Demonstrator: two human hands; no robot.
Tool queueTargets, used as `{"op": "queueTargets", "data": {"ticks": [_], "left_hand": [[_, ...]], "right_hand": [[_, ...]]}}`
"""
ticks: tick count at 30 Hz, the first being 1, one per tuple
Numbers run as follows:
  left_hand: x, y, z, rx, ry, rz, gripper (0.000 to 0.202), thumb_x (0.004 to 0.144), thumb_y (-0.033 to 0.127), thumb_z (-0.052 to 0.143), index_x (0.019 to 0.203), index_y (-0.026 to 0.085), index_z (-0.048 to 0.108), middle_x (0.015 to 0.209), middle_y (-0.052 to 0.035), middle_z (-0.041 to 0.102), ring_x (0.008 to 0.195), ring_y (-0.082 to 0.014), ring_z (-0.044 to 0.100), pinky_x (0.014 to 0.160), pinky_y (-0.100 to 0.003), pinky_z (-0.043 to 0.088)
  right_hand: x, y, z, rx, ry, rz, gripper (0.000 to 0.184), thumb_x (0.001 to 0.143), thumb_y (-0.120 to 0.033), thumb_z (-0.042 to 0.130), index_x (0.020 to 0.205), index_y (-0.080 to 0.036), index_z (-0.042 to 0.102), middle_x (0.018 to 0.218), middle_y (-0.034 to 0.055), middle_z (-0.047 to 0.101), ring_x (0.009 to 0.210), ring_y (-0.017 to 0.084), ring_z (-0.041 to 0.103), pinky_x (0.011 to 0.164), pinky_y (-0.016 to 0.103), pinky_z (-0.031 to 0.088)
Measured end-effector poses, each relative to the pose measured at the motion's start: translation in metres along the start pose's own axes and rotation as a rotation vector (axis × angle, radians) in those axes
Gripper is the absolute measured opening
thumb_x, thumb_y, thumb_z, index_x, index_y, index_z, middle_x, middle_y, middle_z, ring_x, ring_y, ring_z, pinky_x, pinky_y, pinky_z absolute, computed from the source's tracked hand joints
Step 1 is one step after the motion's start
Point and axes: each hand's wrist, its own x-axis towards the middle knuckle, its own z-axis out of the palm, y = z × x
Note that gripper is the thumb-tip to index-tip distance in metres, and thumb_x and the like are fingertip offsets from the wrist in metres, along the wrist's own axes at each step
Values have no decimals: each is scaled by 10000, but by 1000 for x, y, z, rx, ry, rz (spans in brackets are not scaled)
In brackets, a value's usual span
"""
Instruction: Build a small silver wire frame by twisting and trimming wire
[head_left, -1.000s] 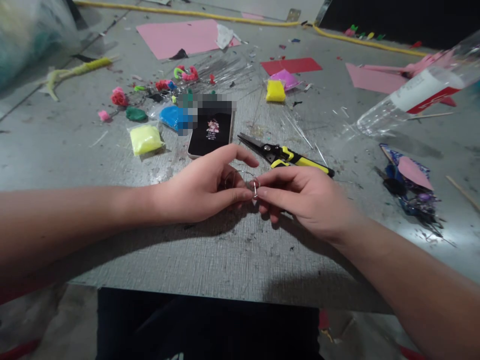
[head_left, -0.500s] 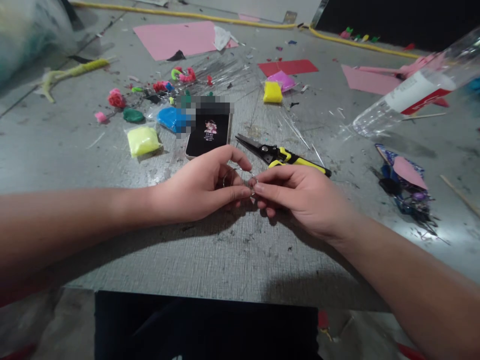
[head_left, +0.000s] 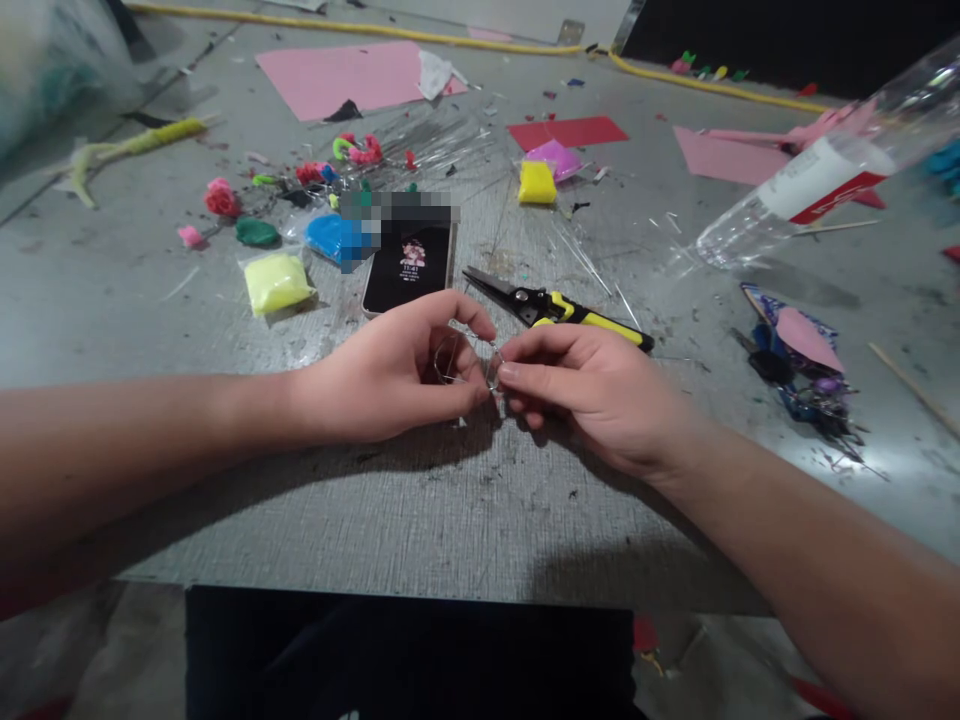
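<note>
Wire loop (head_left: 492,373) in both hands (head_left: 382,378) (head_left: 604,390), curve more exposed than before

Clutter across the table

Toward the table's (head_left: 420,520) far edge I see a yellow cord (head_left: 360,22) running across, and nearer than it a large pink sheet (head_left: 330,82) with a crumpled white scrap (head_left: 434,75) on its right end. A red sheet (head_left: 581,130) lies farther right; just nearer, a yellow packet (head_left: 537,183) touches a violet one (head_left: 559,160). My view has a cloudy plastic bag (head_left: 60,80) by the far left corner. Around the middle I find a phone (head_left: 405,275) showing 11:41, a blue packet (head_left: 330,238) beside it and a pale yellow packet (head_left: 277,283) nearer the left edge. Toward the right edge I get a clear bottle (head_left: 817,185) with a white-and-red label.
</note>
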Motion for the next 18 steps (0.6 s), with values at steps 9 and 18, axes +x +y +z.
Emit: {"op": "queueTargets", "data": {"ticks": [9,18], "left_hand": [[-1,-2,0,5,22,-1,340,761,156,696,1058,193,535,709,31,648,656,-127,640,567,-227,475],[1,-3,-1,36,51,39,330,754,90,671,1061,158,572,682,46,632,619,-98,593,563,-205,468]], "right_hand": [[1,-5,-2,20,-99,50,103,825,-244,723,807,-162,664,669,-16,617,515,71,520,452,203,383],[3,3,7,-39,66,-108,189,784,-224,758,915,-179,629,644,-33,646,476,97,560,407,221,450]]}}
